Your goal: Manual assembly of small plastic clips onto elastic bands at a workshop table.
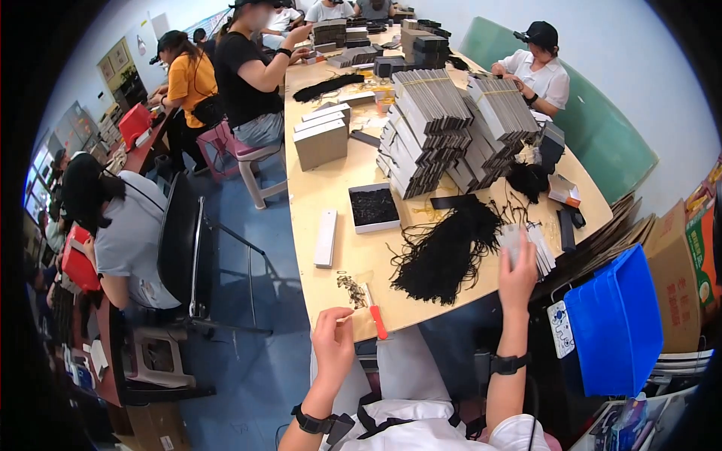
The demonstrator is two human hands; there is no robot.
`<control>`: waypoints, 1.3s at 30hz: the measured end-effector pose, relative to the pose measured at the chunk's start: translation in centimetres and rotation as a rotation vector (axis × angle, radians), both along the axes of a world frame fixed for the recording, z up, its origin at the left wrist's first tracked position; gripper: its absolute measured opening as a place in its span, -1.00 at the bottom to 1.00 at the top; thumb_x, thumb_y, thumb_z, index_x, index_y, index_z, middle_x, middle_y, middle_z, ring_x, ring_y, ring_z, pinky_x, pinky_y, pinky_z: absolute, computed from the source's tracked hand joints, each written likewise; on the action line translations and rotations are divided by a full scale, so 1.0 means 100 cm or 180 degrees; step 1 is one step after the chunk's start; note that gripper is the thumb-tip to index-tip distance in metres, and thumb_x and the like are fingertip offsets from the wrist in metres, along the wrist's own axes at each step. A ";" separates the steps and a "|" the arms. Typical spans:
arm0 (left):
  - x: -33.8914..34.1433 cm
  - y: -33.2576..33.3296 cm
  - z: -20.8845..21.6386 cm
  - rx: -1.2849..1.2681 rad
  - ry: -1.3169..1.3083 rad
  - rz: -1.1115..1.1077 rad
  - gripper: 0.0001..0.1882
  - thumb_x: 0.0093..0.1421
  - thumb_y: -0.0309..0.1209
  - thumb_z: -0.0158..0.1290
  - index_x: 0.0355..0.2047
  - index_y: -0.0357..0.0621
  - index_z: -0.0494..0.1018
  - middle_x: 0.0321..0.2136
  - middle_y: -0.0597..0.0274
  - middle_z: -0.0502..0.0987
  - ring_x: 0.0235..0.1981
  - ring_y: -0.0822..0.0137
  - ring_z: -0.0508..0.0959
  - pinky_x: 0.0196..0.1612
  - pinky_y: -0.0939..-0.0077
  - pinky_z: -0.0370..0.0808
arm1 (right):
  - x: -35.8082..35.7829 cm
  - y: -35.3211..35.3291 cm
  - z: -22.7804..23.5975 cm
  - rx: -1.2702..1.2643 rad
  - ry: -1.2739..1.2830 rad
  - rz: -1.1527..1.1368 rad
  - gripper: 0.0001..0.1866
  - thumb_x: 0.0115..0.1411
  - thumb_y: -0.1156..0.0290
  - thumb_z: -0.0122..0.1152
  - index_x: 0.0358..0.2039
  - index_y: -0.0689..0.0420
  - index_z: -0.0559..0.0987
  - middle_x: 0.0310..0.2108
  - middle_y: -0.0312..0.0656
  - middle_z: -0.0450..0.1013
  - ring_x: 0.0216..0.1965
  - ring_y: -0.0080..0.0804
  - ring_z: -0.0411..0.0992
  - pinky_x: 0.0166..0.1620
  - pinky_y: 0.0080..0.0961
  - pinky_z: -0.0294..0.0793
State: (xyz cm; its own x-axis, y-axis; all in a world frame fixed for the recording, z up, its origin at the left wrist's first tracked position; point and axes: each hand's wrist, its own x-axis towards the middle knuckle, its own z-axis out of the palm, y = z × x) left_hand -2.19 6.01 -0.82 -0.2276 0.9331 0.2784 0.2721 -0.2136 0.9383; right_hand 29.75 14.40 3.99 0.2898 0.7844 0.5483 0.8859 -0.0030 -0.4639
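My right hand reaches to the table's right front part, its fingers closed on light grey cards. More pale cards lie fanned out beside it. At the front edge my left hand is raised with thumb and fingers pinched together; whatever they hold is too small to make out. Just right of that hand lies a red-handled tool, its kind unclear. Small dark metallic-looking pieces are scattered behind it. Between my hands spreads a large heap of black cords.
An open box of black bits and a narrow white box stand on the table. Tall stacks of grey flat boxes rise behind the cords. A blue bin is at my right. Several people sit or stand around.
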 end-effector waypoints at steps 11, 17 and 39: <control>0.003 0.016 0.000 -0.0115 0.1769 0.0363 -0.88 0.09 -0.52 0.11 -0.33 -0.20 0.44 -0.36 0.14 0.38 -0.43 0.21 0.48 -0.37 0.37 0.42 | 0.028 0.002 -0.034 0.0188 -0.0579 0.0114 -0.60 0.07 0.49 0.19 -0.04 0.23 0.40 -0.12 0.02 0.37 -0.02 -0.02 0.28 0.06 -0.22 0.25; 0.005 0.019 0.002 -0.0180 0.1944 0.0399 -0.87 0.08 -0.46 0.13 -0.40 -0.16 0.41 -0.39 0.15 0.35 -0.31 0.13 0.43 -0.34 0.27 0.41 | -0.067 -0.012 -0.020 0.0118 -0.0216 0.2146 -0.84 -0.04 0.55 0.25 -0.38 0.13 0.58 -0.32 -0.22 0.45 -0.22 -0.26 0.40 -0.17 -0.40 0.36; -0.001 0.018 0.005 -0.0468 0.1367 0.0291 -0.89 0.14 -0.50 0.08 -0.39 -0.27 0.38 -0.41 0.11 0.38 -0.38 0.16 0.48 -0.30 0.35 0.41 | -0.114 -0.017 -0.012 0.0219 -0.0364 0.2532 -0.87 -0.07 0.48 0.32 -0.50 0.10 0.52 -0.41 -0.36 0.46 -0.29 -0.40 0.38 -0.15 -0.42 0.26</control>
